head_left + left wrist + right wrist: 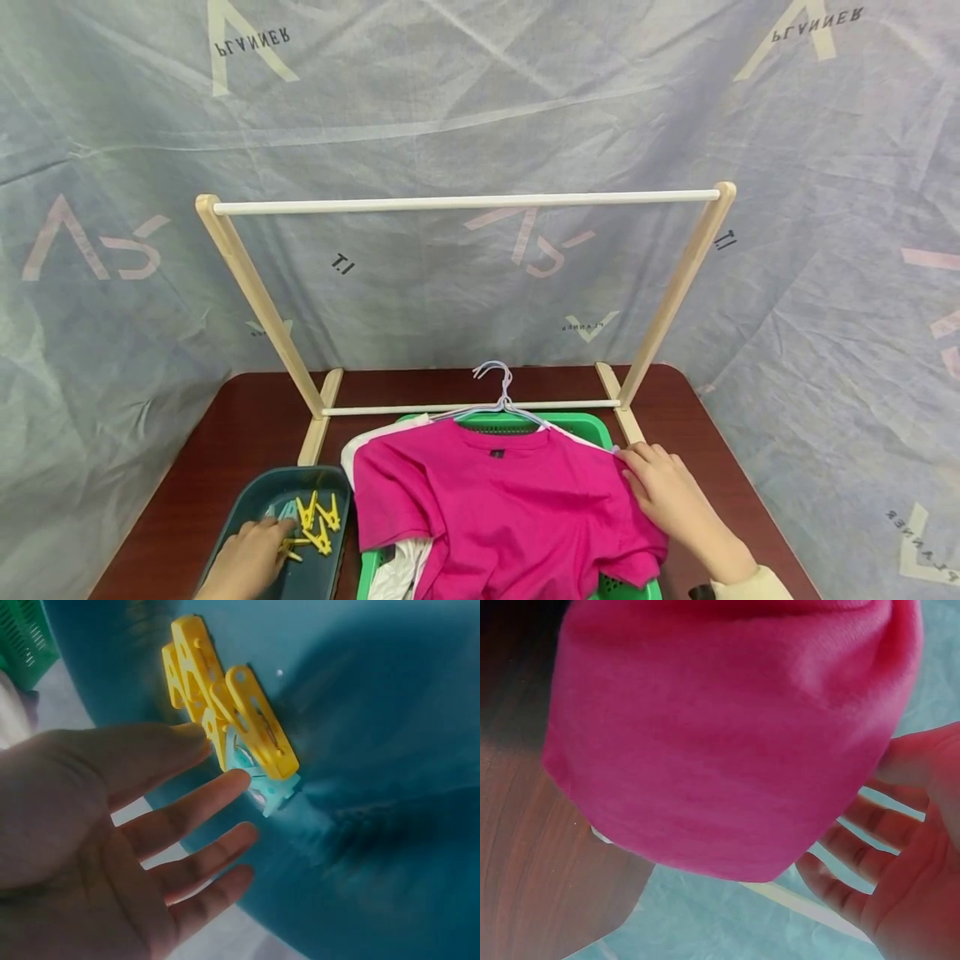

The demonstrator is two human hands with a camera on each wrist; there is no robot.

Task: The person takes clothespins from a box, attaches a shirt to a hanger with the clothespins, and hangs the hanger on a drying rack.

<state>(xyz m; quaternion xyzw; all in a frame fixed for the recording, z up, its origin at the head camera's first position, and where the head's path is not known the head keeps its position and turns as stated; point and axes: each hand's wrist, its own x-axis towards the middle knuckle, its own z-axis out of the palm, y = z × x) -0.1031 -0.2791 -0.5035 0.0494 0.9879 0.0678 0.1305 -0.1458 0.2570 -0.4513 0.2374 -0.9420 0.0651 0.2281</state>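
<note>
As the left hand (243, 558) lies inside the dark tray (315, 575) on the left side of the green basket (596, 427), its fingers are spread and extended toward the yellow clips (262, 742) and the pale blue clips (277, 793); no clip is pinched, and whether the thumb touches one cannot be told. The step in hand appears to be picking out a clip. For this, close thumb and forefinger on one clip only, lift it clear of its overlapping neighbours, and avoid tipping the tray. The yellow clips point in differing directions; the one nearest the hand lies roughly crosswise to the basket. The pink shirt (498, 504) is spread over the basket, its long axis running from near to far, the neckline toward the basket's far rim and the sleeves out to either side. A white garment (386, 435) shows beneath it at the basket's far left corner. At the basket's right, the right hand (667, 496) touches the shirt's shoulder with its fingers apart; whether it pinches cloth cannot be told. Light support there should suffice, since a pull could drag the shirt askew. Past the basket's far rim, the hanger hooks (495, 367) curve leftward. Behind the basket stands the rack (468, 202), its upper bar running left to right.
</note>
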